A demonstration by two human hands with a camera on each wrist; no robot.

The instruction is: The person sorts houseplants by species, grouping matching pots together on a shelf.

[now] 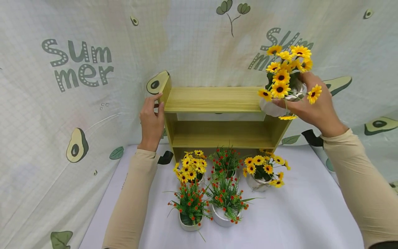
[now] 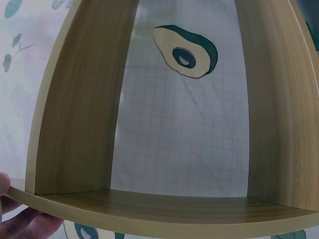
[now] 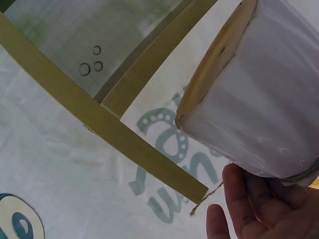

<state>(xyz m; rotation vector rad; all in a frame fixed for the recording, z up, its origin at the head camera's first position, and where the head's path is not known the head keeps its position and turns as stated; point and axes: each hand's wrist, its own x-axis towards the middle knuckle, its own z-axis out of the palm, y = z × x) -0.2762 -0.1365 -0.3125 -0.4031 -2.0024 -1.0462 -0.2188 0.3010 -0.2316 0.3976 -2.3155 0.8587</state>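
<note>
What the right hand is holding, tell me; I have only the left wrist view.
Observer: The right hand grips a white pot of yellow sunflowers.
Operator: Place it against the wooden shelf for me.
Observer: In the head view, it overlaps the right end of the top board.
Operator: Name what stands nearest the head camera.
Observer: Two pots of red-flowered greenery, side by side on the white tabletop.

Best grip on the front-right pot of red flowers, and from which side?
Grip the front-right pot round its outer wall, below the overhanging foliage. Coming from the near right looks best: that side is open, while the front-left pot crowds its left. It stands upright.
</note>
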